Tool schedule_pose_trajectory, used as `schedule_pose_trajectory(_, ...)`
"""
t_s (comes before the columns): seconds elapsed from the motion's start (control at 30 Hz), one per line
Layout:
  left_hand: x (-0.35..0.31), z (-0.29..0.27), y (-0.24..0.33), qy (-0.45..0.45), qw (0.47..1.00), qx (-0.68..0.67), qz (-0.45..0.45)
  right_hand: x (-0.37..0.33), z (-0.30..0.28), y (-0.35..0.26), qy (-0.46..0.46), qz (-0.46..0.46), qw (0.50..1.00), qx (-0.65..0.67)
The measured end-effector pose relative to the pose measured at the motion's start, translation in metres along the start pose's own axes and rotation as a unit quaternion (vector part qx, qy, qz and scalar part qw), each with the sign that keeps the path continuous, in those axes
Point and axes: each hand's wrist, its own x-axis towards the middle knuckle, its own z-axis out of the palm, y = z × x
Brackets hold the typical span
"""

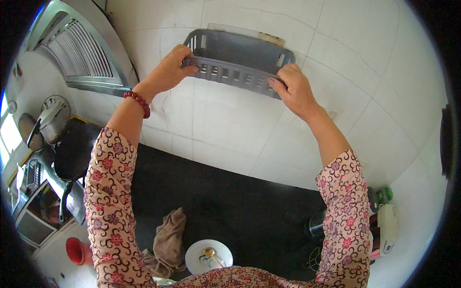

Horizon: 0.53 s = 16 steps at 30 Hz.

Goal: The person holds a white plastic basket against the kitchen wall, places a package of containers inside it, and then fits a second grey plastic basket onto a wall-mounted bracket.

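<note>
A dark grey plastic basket (pixel 225 72) with slotted sides is up against the white tiled wall. My left hand (pixel 172 68) grips its left end, thumb over the front rim. At the right end my right hand (pixel 295 89) has its fingers closed round the corner, thumb on the front. Behind the basket's back edge a clear strip (pixel 271 38) with a brownish stain shows on the wall. Little of the basket's inside can be seen; no contents show.
Below lies a black countertop (pixel 230 192). On it are a crumpled brown cloth (pixel 169 237) and a white bowl (pixel 194 252) with a gold spoon (pixel 209 252). A range hood (pixel 86 48) juts out at upper left, above a black wok (pixel 74 153). A white appliance (pixel 388 228) stands at right.
</note>
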Motion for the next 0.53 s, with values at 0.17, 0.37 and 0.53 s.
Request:
schedule_pose_trajectory(0.17, 0.004, -0.003, 0.004, -0.010, 1.000, 0.022, -0.003, 0.003, 0.001, 0.001, 0.008, -0.002, 1.000, 0.016)
schedule_pose_trajectory(0.37, 0.002, 0.000, 0.001, -0.007, 1.000, 0.029, 0.002, 0.001, 0.001, 0.004, -0.022, 0.008, 1.000, -0.006)
schedule_pose_trajectory(0.53, 0.002, 0.003, 0.011, 0.049, 0.996, 0.072, 0.027, -0.007, 0.009, 0.003, 0.053, -0.002, 0.986, -0.160)
